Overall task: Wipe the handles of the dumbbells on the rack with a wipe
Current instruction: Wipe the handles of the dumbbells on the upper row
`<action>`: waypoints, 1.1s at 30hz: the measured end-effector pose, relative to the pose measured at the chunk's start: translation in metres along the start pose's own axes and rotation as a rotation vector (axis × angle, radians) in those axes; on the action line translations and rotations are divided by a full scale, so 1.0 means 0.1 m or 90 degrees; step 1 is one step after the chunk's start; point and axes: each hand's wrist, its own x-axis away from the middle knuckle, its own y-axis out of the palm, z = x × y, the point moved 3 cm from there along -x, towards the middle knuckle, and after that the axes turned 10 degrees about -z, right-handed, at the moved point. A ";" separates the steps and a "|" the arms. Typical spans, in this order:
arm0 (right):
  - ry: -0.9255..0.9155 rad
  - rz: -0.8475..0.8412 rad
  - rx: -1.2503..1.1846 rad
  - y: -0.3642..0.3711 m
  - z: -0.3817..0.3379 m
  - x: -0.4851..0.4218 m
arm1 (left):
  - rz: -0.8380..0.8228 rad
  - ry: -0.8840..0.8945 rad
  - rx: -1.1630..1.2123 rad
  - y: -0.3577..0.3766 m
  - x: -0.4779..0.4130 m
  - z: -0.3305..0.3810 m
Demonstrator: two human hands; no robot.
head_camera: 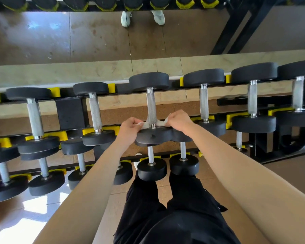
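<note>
Cork floor (113,117), mirrored wall (95,36), dumbbell rack (70,110)

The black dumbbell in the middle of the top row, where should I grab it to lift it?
Grab the silver knurled handle of the black round-ended dumbbell, coming from above. It lies level between two wide heads too fat for a grip. Right now the left hand and right hand hold a white wipe looped around its near end.

Brown floor (42,39) beyond, scuffed and glossy with window glare. Pale wooden ledge (77,73) running along behind. Black steel frame (243,32) slanting at upper right. Two pale sneakers (126,18) at top centre. Black trousers (174,208) below, over light tiles (33,205) at lower left.
</note>
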 end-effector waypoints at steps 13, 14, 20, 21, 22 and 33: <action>-0.259 -0.261 -0.628 -0.23 0.34 0.83 | -0.097 0.145 0.205 0.62 0.56 0.66; -0.256 -0.289 -0.697 -0.31 0.44 0.93 | -0.106 0.148 0.231 0.76 0.58 0.73; -0.227 -0.150 -0.812 -0.66 1.18 1.03 | -0.188 0.171 0.276 1.58 0.68 1.13; -0.210 -0.098 -0.804 -0.75 1.32 1.00 | -0.167 0.167 0.252 1.70 0.67 1.16; -0.192 -0.041 -0.788 -0.86 1.45 0.94 | -0.121 0.157 0.209 1.81 0.63 1.17; -0.233 0.187 -0.385 -1.57 1.53 0.11 | 0.133 0.072 -0.236 2.37 0.34 0.98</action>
